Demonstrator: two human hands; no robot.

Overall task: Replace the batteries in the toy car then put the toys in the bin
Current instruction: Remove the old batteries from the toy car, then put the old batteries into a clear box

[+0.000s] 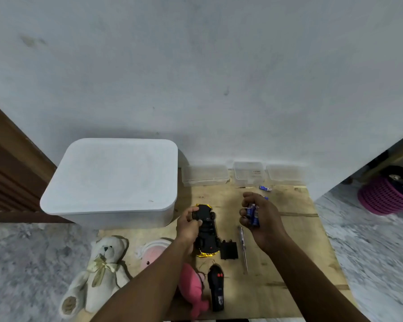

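- While the yellow plastic toy car (206, 228) lies belly-up on the pale plywood board (289, 252), black underside towards us, we see our left hand (189, 225) gripping it from its left side, thumb and fingers curled round its far half beside a wheel.
- Our right hand (260, 217) hovers to the right of the car and apart from it, fingers curled round a bunch of blue cylindrical batteries (253, 213).
- A loose blue battery (265, 188) lies on the board beyond that hand, near the wall.
- Both forearms reach in from the near edge, and the left one passes over a pink plush toy (192, 289).
- Just beside the car's near end lies a small black rectangular battery cover (229, 249), and right of that a slim clear-handled screwdriver (243, 248), lying lengthwise below the right hand.
- A black remote control (216, 289) lies by the near edge next to the pink plush, and a white teddy bear with a gold ribbon (100, 273) lies at the board's left edge.
- The large white plastic bin (109, 180), lid on, stands at the far left, close to the car's far end.
- Three small clear plastic boxes (205, 175) line the wall.
- Bare board shows from the screwdriver out to the right edge.
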